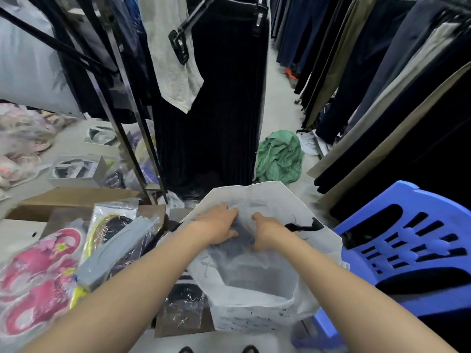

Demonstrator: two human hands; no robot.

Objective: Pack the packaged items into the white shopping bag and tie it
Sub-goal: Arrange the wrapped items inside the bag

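Note:
The white shopping bag (257, 312) stands open in front of me, its mouth wide. Both my hands reach into it. My left hand (219, 225) and my right hand (267, 231) grip a clear plastic packet with a dark garment (242, 247) inside, held just within the bag's mouth. A black handle (304, 226) of the bag shows at the right rim. More packaged items lie to the left: a pink-patterned packet (38, 278), a packet with a grey and black garment (114, 240), and a dark packet (183, 307) beside the bag.
Brown cardboard boxes (68, 200) lie under the packets. A blue plastic chair (413, 253) stands right of the bag. Clothes racks with dark garments (219, 98) hang ahead and at right. A green cloth (279, 156) lies on the floor aisle.

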